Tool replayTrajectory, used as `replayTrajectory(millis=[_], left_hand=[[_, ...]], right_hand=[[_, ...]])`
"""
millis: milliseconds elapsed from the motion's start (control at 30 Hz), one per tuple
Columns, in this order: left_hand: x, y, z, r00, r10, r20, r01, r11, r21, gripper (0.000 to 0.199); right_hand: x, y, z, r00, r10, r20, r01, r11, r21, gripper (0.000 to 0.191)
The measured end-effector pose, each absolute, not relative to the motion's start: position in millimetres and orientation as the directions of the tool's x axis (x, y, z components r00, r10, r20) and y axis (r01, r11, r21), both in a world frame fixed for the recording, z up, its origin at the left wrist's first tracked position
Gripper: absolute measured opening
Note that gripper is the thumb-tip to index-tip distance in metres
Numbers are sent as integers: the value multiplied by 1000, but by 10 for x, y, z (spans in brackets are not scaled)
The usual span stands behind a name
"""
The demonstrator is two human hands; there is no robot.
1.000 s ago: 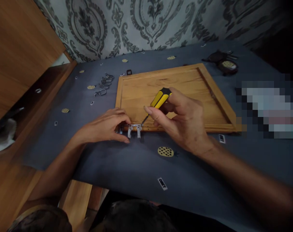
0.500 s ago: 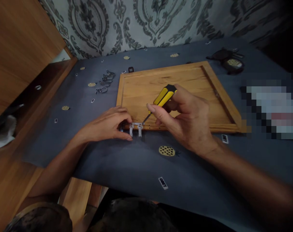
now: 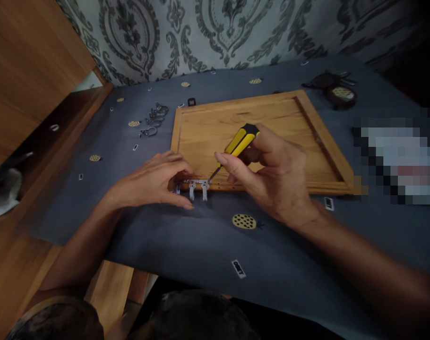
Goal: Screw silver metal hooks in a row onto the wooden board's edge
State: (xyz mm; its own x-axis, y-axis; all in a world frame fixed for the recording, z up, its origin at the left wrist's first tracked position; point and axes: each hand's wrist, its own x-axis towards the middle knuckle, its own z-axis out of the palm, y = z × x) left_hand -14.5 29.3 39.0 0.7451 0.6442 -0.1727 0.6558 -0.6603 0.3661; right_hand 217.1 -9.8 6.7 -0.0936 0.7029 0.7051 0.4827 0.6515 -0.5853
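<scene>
My right hand (image 3: 280, 182) is closed round a yellow-and-black screwdriver (image 3: 241, 140), which slants down to the left. The tip of its thin shaft meets the right end of a metal hook strip (image 3: 205, 188). That strip lies along the near edge of a framed wooden panel (image 3: 211, 134), with silver hooks hanging over the side. Small dark holes run along the edge to the right of it. At the panel's near left corner is my left hand (image 3: 153, 182), thumb and fingers apart around the strip's left end. Its fingertips are partly hidden, so contact with the panel is unclear.
Several small metal hooks (image 3: 154, 115) lie left of the panel on the grey-blue patterned cloth (image 3: 201, 241). A small black square piece (image 3: 191, 102) is behind it. Dark objects (image 3: 337, 89) sit at the back right. A wooden cabinet (image 3: 34, 61) stands left.
My left hand's fingers have lifted and drawn slightly left, uncovering more of the hook strip. The screwdriver and my right hand stay practically in place.
</scene>
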Motion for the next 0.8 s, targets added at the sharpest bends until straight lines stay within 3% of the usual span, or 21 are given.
replayTrajectory(millis=[433,800], left_hand=[[29,103,210,725,689,-19,663,-690,289,60],[65,87,176,701,711,-61,692,-656,301,49]], right_hand=[[2169,-107,82,-100,688,719,494,661,-564,32],[2178,-110,85,-111,688,717,502,662,-557,32]])
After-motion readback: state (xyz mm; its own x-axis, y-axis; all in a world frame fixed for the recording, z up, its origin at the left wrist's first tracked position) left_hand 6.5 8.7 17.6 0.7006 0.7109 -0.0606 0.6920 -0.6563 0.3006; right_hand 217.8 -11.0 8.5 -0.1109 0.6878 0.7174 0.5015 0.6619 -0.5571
